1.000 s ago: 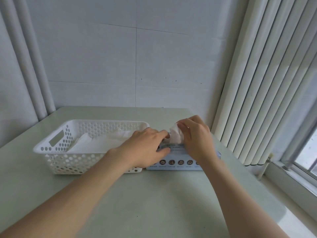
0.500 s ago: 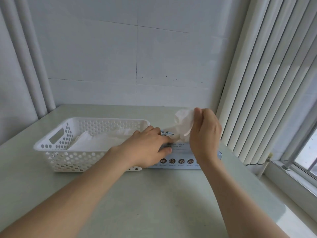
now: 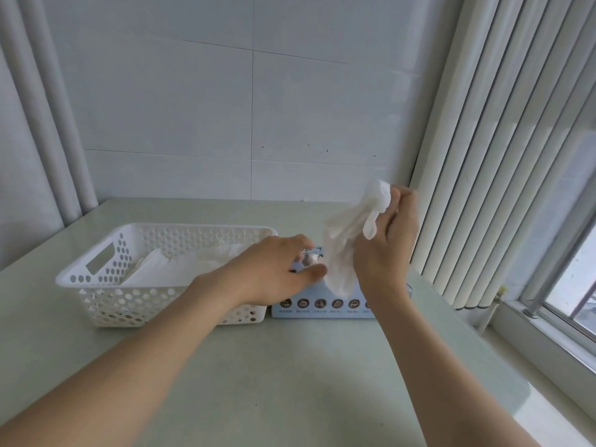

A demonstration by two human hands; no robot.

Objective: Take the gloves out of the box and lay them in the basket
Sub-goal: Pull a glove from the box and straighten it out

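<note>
Thin white crumpled glove (image 3: 346, 240), centre-right: hangs upright above the pale blue cardboard box (image 3: 322, 304), pinched at top by curled fingers of the right hand (image 3: 383, 250); white perforated plastic basket (image 3: 106, 279) lies leftward, past the left hand (image 3: 274, 272) resting loose-fingered on the box.

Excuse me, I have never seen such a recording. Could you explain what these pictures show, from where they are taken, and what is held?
There is no machine: the two grips are a person's bare hands. The one camera sits on the person's head and looks down. On the pale table stand a white basket, with white gloves inside, and beside it a light blue box. The left grip rests on the box. The right grip holds one white glove, which hangs over the box.
</note>
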